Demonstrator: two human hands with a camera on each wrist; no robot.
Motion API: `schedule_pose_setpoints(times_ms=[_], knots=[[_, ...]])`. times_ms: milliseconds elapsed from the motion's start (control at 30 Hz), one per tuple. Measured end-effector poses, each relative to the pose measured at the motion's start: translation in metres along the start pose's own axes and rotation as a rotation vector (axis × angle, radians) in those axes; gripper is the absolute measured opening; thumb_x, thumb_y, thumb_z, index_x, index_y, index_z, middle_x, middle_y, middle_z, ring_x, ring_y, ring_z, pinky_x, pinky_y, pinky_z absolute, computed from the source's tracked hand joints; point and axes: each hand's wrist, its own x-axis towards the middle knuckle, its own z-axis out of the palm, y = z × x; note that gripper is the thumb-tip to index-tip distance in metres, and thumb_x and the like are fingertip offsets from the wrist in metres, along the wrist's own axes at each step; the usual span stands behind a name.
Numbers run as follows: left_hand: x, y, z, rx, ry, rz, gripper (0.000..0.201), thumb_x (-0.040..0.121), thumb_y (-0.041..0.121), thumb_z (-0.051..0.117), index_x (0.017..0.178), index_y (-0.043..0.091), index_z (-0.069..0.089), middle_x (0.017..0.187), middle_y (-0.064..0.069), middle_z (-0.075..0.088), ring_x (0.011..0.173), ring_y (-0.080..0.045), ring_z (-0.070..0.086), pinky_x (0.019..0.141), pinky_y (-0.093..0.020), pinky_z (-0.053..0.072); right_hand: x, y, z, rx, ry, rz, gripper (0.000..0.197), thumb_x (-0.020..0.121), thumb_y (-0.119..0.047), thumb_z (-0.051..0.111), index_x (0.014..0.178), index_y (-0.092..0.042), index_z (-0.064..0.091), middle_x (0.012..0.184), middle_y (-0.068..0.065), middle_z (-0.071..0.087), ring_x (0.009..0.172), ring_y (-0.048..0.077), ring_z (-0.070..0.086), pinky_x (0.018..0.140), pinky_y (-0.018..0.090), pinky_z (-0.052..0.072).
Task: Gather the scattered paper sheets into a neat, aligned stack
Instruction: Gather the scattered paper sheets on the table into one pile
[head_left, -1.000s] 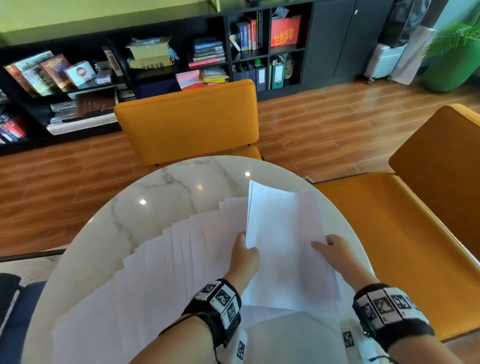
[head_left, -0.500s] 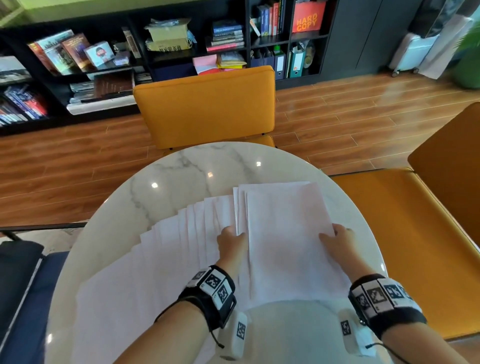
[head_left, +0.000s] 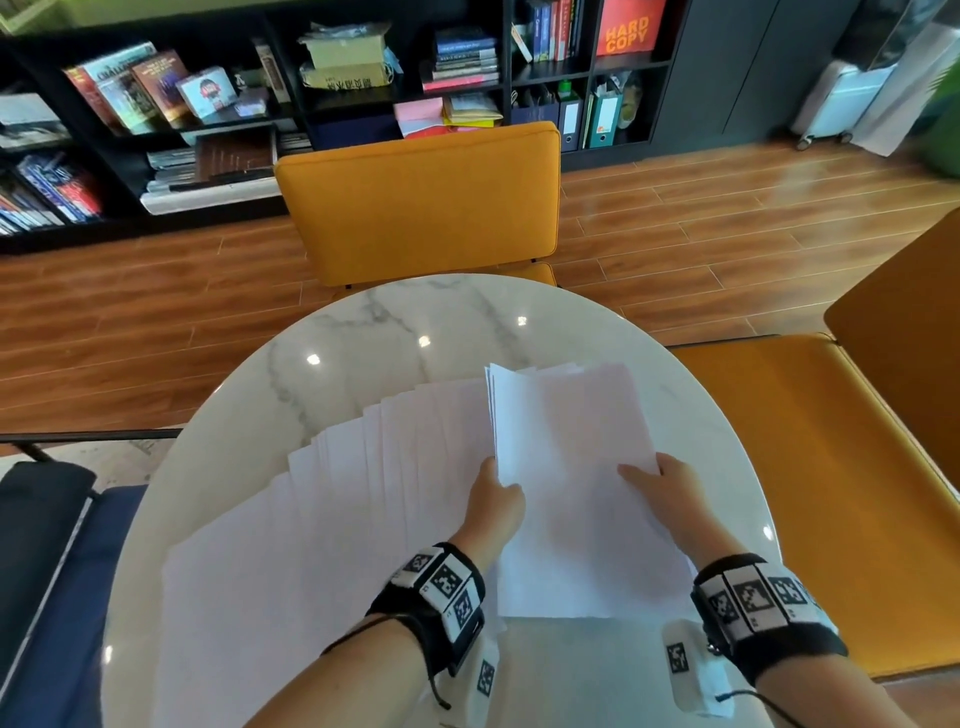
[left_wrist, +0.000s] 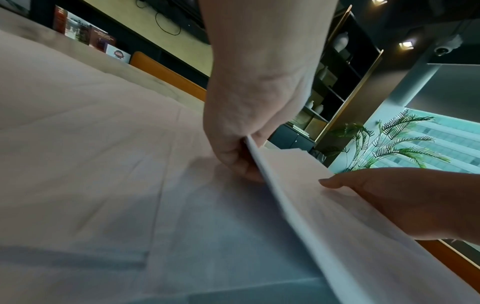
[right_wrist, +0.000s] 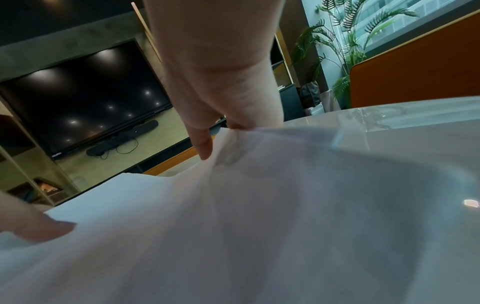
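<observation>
A gathered bundle of white sheets (head_left: 571, 467) lies at the right of the marble table (head_left: 415, 322), with its left edge lifted. My left hand (head_left: 496, 491) pinches that left edge, thumb on top; the left wrist view shows the left hand (left_wrist: 246, 148) with fingers under the bundle (left_wrist: 324, 216). My right hand (head_left: 649, 475) grips the bundle's right edge, and the right wrist view shows the right hand (right_wrist: 228, 127) bunching the paper (right_wrist: 259, 205). Several more sheets (head_left: 337, 519) lie fanned out and overlapping to the left, partly under the bundle.
An orange chair (head_left: 421, 202) stands against the table's far edge. An orange bench (head_left: 831, 467) runs along the right side. A dark blue seat (head_left: 52, 597) is at the left. Black bookshelves (head_left: 208, 104) line the far wall.
Half a second ago the bundle lay flat on the fan under both hands. Its left edge is now lifted again, and my left thumb sits over that edge.
</observation>
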Motion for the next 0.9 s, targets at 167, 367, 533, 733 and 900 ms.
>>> schedule_pose_setpoints(times_ms=[167,367,533,733,900], knots=[[-0.011,-0.016,-0.015,0.045,-0.047,0.021,0.016,0.085,0.006,0.046,0.098,0.012,0.054,0.087,-0.008,0.052,0.073,-0.018,0.047,0.063,-0.029,0.036,-0.008,0.009,-0.004,-0.023,-0.008,-0.028,0.033,0.089,-0.022,0.056,0.116,-0.003,0.058,0.109,0.017,0.065,0.095,0.036,0.062,0.082,0.043,0.051],[-0.012,-0.030,-0.060,0.095,0.316,0.027,0.043,0.086,0.008,0.051,0.129,0.001,0.052,0.134,-0.014,0.050,0.123,-0.028,0.052,0.099,-0.029,0.042,-0.013,0.019,-0.001,-0.080,0.036,-0.036,0.041,0.090,-0.021,0.056,0.125,-0.002,0.051,0.119,0.019,0.061,0.103,0.036,0.058,0.082,0.039,0.045],[-0.005,-0.021,-0.073,0.106,0.326,-0.085,0.052,0.079,0.006,0.045,0.124,-0.018,0.040,0.130,-0.036,0.047,0.094,-0.040,0.060,0.074,-0.039,0.053,-0.009,0.016,0.012,-0.159,0.094,-0.032,0.057,0.083,-0.029,0.061,0.133,-0.005,0.047,0.127,0.019,0.056,0.108,0.040,0.058,0.092,0.049,0.049],[0.008,-0.017,-0.077,0.106,0.249,-0.092,0.049,0.078,0.012,0.043,0.123,-0.008,0.048,0.109,-0.024,0.062,0.073,-0.025,0.057,0.059,-0.029,0.046,-0.014,0.004,0.031,-0.278,0.152,-0.037,0.056,0.086,-0.020,0.059,0.135,-0.001,0.040,0.135,0.023,0.041,0.121,0.041,0.044,0.100,0.048,0.043],[0.008,-0.016,-0.067,0.212,0.204,-0.112,0.046,0.085,0.025,0.041,0.126,0.006,0.049,0.122,-0.018,0.059,0.112,-0.037,0.056,0.095,-0.046,0.049,-0.020,-0.003,0.046,-0.359,0.091,-0.089,0.064,0.089,-0.024,0.054,0.146,-0.006,0.030,0.142,0.019,0.040,0.130,0.037,0.040,0.107,0.045,0.039]])
